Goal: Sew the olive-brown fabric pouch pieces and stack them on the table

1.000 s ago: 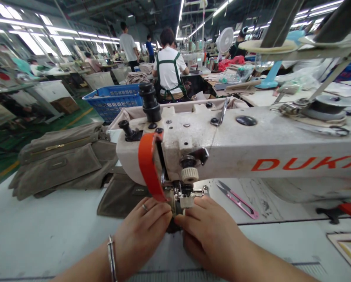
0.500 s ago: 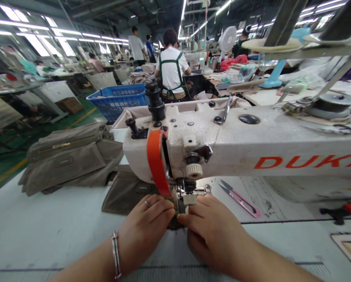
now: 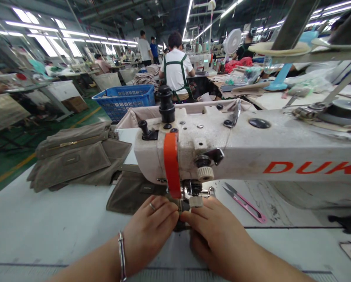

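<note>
Under the head of a white sewing machine lies a dark olive fabric piece with a small label. My left hand, wearing a ring and a bracelet, is closed on the near edge of this fabric, just left of the needle area. Close beside it, my right hand is closed on the same edge at the right, fingertips by the presser foot. The two hands' fingertips almost meet. An orange guard on the machine partly hides the stitching spot, and my fingers cover the fabric's edge.
Pink thread snips lie on the table right of the needle. A stack of olive fabric pieces with a zipper rests at the left. Behind the machine stand a blue basket and a seated person in a green apron.
The view has shifted a little, so the whole scene sits slightly further right. Both hands keep their hold on the fabric by the needle, with hardly any visible movement.
</note>
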`<state>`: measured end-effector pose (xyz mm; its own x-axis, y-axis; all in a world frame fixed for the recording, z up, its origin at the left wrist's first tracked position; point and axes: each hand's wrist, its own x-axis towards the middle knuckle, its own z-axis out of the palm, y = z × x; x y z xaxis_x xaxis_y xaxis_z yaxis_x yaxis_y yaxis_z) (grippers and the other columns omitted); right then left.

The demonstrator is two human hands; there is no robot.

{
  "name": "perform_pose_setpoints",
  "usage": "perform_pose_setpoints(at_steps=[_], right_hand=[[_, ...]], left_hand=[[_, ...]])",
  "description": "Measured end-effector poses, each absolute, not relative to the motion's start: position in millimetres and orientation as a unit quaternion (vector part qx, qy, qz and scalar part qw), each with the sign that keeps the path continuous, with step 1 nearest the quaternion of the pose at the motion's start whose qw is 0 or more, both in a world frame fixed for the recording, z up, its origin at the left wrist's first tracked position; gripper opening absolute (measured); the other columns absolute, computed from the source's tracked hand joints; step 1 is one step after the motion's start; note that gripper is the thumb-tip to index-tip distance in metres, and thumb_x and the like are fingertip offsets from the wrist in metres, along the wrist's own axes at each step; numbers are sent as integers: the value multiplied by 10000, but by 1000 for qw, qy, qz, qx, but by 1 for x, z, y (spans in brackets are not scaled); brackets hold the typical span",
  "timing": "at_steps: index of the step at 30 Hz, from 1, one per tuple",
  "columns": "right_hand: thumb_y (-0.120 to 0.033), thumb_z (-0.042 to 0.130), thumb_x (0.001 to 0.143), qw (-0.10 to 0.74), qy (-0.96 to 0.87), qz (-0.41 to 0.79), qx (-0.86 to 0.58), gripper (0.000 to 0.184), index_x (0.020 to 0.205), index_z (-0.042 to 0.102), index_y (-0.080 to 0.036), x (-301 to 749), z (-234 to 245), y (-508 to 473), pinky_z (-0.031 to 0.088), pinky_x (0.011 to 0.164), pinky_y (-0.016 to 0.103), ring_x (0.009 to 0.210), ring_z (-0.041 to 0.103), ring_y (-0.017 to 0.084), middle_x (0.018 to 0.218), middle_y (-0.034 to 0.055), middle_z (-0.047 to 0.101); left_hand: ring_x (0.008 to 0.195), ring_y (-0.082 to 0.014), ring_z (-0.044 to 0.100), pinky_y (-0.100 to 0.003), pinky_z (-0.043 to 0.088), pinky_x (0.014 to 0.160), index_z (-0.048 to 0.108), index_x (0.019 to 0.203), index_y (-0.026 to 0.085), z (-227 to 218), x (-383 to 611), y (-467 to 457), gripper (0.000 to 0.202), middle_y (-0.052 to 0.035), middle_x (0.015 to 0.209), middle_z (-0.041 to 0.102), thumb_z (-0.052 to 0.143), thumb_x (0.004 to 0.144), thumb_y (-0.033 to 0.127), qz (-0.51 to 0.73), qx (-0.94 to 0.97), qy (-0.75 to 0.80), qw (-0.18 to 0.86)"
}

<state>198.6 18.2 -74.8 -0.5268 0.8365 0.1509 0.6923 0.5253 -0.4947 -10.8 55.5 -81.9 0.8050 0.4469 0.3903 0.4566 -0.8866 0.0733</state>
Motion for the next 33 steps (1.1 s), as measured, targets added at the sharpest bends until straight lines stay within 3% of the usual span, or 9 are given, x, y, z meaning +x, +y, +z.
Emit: perform_pose_setpoints(at_steps=[7,14,20,24,27,30,33], right_hand=[[-127,488,811,236,-850,188,-432,286,1013,655,-240,204,-74,18,402,729,387,823,531,220,838,26,616],[-97,484,832,269,-850,173,-418,224,950,644,-199,208,-73,19,443,844,405,929,533,230,948,53,631],[-189,586,870,261,-855,120,-431,220,1089,604,-196,199,-84,26,467,850,451,983,541,264,1080,74,618],[-146,546,903,208,-881,67,-420,152,1035,608,-190,192,-91,34,471,835,434,949,557,253,1042,63,630],[-149,516,912,194,-879,75,-429,128,993,606,-190,190,-88,35,460,829,416,940,558,246,1002,57,630],[-165,539,878,222,-862,102,-445,154,1018,591,-201,188,-82,33,442,845,410,968,550,244,1028,54,623],[-141,557,862,244,-852,81,-455,214,1071,570,-185,186,-81,35,447,823,391,961,550,242,1080,66,619]], left_hand=[[812,-139,580,-286,470,810,622,931,173,-73,-6,60,164,-16,890,645,466,974,147,-269,-919,-268,-103],[813,-153,579,-302,465,781,593,931,170,-73,-5,59,220,-19,871,638,386,997,137,-233,-933,-263,-73],[795,-183,549,-330,471,768,556,933,167,-77,-9,60,204,-41,869,614,368,974,100,-236,-921,-306,-58],[884,-213,552,-383,464,819,577,909,190,-74,-10,59,143,-45,987,623,473,899,91,-219,-930,-289,-53],[970,-251,556,-434,459,881,579,991,169,-72,-8,59,164,-72,1068,619,594,830,142,-219,-921,-319,-40],[913,-235,582,-410,491,837,586,985,154,-72,-8,62,127,-69,981,646,558,865,123,-218,-924,-315,-19],[887,-207,598,-369,512,818,601,968,163,-70,-9,66,130,-60,940,653,483,923,132,-238,-917,-314,-63]])
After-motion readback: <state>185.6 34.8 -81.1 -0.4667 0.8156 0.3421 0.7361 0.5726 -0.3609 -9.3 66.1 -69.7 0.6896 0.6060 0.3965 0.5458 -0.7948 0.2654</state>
